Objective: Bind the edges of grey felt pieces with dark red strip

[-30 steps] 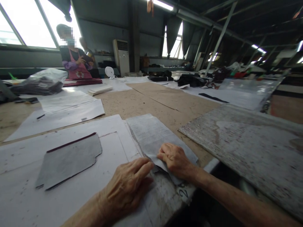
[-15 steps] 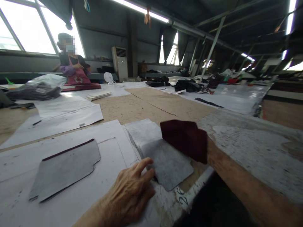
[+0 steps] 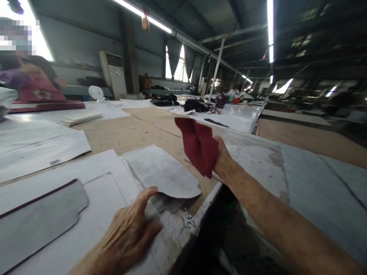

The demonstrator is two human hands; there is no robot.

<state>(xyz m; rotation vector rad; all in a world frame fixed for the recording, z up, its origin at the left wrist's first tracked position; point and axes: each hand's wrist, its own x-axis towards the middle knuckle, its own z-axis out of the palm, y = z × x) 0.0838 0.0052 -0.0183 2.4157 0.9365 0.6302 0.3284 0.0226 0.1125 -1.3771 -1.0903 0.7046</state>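
Observation:
My right hand [image 3: 222,156] grips a dark red fabric piece [image 3: 199,147], held up above the table beyond the front edge of a small pile. That pile is made of grey-white fabric pieces [image 3: 163,170], and the near edge of its top piece curls up over the ones beneath. Beside the pile is my left hand [image 3: 132,225], thumb and fingers apart, the index fingertip at the pile's near left edge. Farther left, a stack of grey cut pieces with a dark red edge [image 3: 43,214] lies on a white sheet [image 3: 100,191].
A tan board [image 3: 111,133] covers the table's middle. The table's front edge [image 3: 209,198] bears the number 26. White cards [image 3: 82,118], a small white fan [image 3: 96,93] and black bundles [image 3: 196,105] stand farther back. A person in a pink apron [image 3: 40,82] is across the table.
The view has turned right. My right hand has lifted the dark red piece higher, away from the pile. My left thumb has spread from the fingers, and the top grey piece's near edge has risen.

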